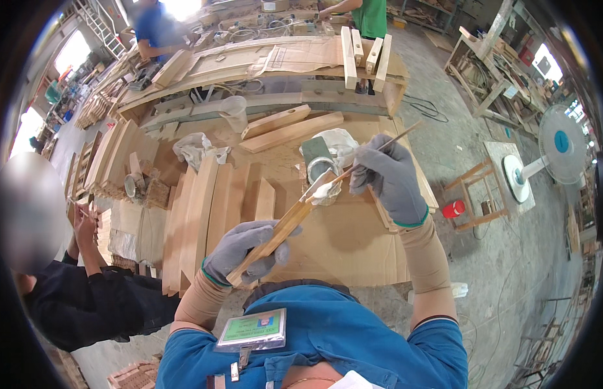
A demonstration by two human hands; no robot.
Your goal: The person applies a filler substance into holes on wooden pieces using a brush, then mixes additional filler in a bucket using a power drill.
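Note:
My left hand [246,249], in a grey glove, is closed around a long, narrow wooden piece [282,227] that slants up and away from me. Between the fingers of my gloved right hand [393,181] is a thin stick [404,133]. Its lower end meets the far end of the wooden piece, where a white patch [324,192] shows; whether that is paste or cloth I cannot tell. Just beyond stands a small round container [319,170], partly hidden by the wood, with a dark green piece [316,149] and a crumpled white cloth [340,144] beside it.
Long wooden boards [207,214] lie on the left of the cardboard-covered table [353,259]. Two wooden bars [291,131] and a plastic cup [234,113] are at the back. A co-worker [94,292] is close on my left. A fan [518,178] stands to the right.

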